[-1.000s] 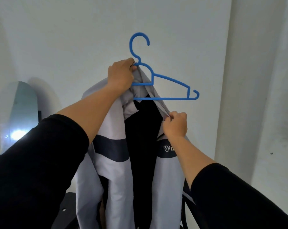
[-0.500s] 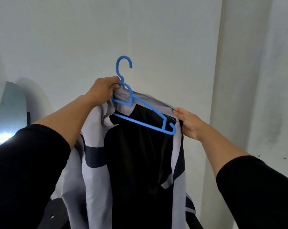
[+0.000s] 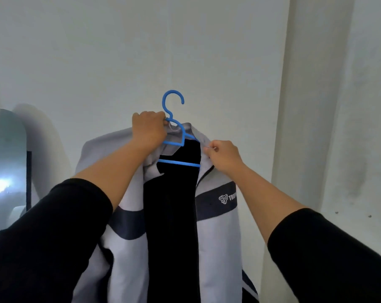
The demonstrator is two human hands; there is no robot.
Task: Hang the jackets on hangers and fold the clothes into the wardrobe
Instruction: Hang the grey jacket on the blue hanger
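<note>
Against the pale wall (image 3: 119,51), your left hand (image 3: 149,130) clamps the blue hanger (image 3: 176,136) at its neck; your right hand (image 3: 223,157) pinches the jacket (image 3: 218,226) collar just right, hanger bar running left-right.

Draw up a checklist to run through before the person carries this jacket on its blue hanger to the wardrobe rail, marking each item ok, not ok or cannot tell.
1. Left hand grips the blue hanger below its hook: ok.
2. Hook free and upright: ok.
3. Grey jacket draped over both hanger shoulders: ok.
4. Right hand pinches the collar edge, still adjusting: not ok.
5. Jacket front zipped: not ok, it hangs open.
6. Wardrobe rail within reach: cannot tell.
</note>
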